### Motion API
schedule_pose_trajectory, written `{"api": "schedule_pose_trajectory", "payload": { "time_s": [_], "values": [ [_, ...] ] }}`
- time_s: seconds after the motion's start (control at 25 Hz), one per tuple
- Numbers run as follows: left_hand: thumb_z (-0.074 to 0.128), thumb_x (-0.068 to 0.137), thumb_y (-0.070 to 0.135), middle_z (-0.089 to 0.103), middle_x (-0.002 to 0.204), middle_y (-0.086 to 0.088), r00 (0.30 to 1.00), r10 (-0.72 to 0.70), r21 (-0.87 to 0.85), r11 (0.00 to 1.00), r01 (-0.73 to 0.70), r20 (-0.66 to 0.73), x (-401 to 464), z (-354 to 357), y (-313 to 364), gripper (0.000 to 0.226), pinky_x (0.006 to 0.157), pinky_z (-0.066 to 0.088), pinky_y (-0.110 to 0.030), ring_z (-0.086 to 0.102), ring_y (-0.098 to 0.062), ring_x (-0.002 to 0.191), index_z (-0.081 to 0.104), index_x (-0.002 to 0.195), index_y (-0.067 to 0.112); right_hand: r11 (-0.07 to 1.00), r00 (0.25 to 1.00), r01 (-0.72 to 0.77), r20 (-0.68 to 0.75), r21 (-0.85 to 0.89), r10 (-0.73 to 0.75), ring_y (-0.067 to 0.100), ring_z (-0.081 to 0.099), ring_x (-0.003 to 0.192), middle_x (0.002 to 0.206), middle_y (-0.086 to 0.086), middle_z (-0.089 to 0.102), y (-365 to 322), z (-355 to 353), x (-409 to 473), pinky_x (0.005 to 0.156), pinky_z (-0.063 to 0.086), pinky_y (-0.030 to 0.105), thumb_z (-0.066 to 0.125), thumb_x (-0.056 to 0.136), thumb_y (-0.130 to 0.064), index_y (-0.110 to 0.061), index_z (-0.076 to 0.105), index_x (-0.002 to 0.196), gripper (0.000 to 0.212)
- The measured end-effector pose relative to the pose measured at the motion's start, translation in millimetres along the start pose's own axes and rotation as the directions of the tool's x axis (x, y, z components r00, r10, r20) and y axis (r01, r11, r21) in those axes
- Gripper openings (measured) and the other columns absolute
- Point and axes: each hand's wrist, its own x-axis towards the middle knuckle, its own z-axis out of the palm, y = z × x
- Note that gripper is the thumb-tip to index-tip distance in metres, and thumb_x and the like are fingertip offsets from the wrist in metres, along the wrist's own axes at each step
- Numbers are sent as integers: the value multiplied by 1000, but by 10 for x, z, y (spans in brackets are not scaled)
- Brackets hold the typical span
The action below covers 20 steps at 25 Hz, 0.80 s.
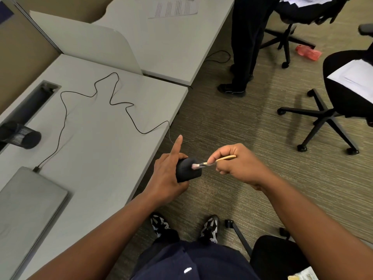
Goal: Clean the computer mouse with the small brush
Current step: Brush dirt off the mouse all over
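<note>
The desk [96,126] fills the left of the scene, and the work is held in the air just off its near right edge, over the carpet. To brush well here, the mouse [186,169] wants a steady hold while the brush [210,163] makes short, light flicks, so loosened dust falls to the floor and not back into the seams. Turning the mouse a little between strokes would bring fresh surfaces to the bristles; its cable [90,102], looped across the desk and plugged into the closed laptop [28,201] at near left, leaves enough slack for that, I judge.

The left hand [167,178] wraps the mouse from its left side, with 1 finger sticking straight up and away from it. The right hand [236,162], just to the right, pinches the thin wooden handle between thumb and fingers, the other fingers curled under. The pale bristles touch the mouse's upper right face, so the mouse sits between the 2 hands.
</note>
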Motion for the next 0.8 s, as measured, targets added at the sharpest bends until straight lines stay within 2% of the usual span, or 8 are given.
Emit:
{"api": "schedule_pose_trajectory", "payload": {
  "time_s": [0.08, 0.2, 0.28, 0.36, 0.4, 0.56, 0.64, 0.8],
  "values": [
    [90, 73, 25, 40, 125, 57, 1000, -3, 0, 1000, 3, -10, -21, 3, -18, 141, 113, 40, -48, 37, 16, 123, -12, 165, 57, 999, 999, -19, -51, -36, 17, 9, 47, 50, 58, -4, 61, 31, -24, 3, 53, 38, 30, 63, 75, -9, -25, 81, 82, 25],
    [88, 73, 27, 45, 123, 52, 1000, -2, -15, 1000, 2, -11, -26, -23, 1, 142, 114, 39, -47, 42, 6, 118, -19, 158, 65, 999, 994, 1, -109, -39, -5, 11, 46, 52, 59, -5, 61, 37, -29, -16, 55, 38, 33, 64, 82, -7, -27, 81, 84, 26],
    [91, 73, 23, 46, 121, 51, 1000, -3, -1, 1000, 3, -8, -20, -33, 17, 146, 113, 40, -47, 44, -1, 117, -22, 156, 67, 997, 995, 64, -84, 38, -61, 21, 52, 63, 68, 9, 65, 3, 0, -40, 62, 42, 40, 65, 83, -6, -27, 81, 86, 27],
    [93, 73, 20, 47, 117, 48, 1000, -4, 19, 1000, 4, -1, -17, -22, 33, 151, 113, 40, -47, 42, 0, 116, -25, 155, 67, 988, 994, 113, -13, 102, -112, 29, 56, 74, 84, 28, 69, -47, 56, -68, 69, 46, 44, 67, 81, -7, -26, 82, 88, 25],
    [94, 73, 19, 47, 117, 46, 1000, -3, 24, 1000, 3, 5, -17, -15, 38, 153, 114, 40, -47, 41, 2, 115, -26, 154, 67, 987, 991, 127, 22, 102, -130, 30, 57, 75, 91, 29, 69, -67, 89, -78, 70, 47, 45, 67, 80, -7, -26, 82, 88, 25],
    [94, 74, 20, 45, 119, 51, 999, -24, -2, 1000, 25, 26, -14, -9, 15, 148, 114, 40, -48, 40, 6, 114, -19, 160, 62, 990, 989, 142, 46, -15, -141, 20, 59, 69, 81, -5, 69, -53, 143, -104, 63, 47, 39, 67, 81, -3, -28, 82, 85, 30],
    [94, 73, 20, 38, 124, 59, 1000, -21, -13, 1000, 21, 20, -22, -5, -3, 144, 114, 41, -47, 40, 11, 112, -11, 165, 54, 992, 992, 120, 46, -26, -119, 21, 55, 65, 76, 0, 67, -27, 123, -108, 60, 44, 39, 65, 83, 0, -28, 81, 86, 32],
    [93, 73, 18, 45, 121, 53, 999, -3, -2, 1000, 3, 36, -38, 19, 8, 150, 110, 35, -38, 37, 18, 120, -21, 157, 66, 996, 996, 87, 31, -31, -86, 19, 53, 61, 66, 2, 63, -19, 109, -105, 58, 44, 36, 62, 79, -6, -28, 81, 84, 29]
  ]
}}
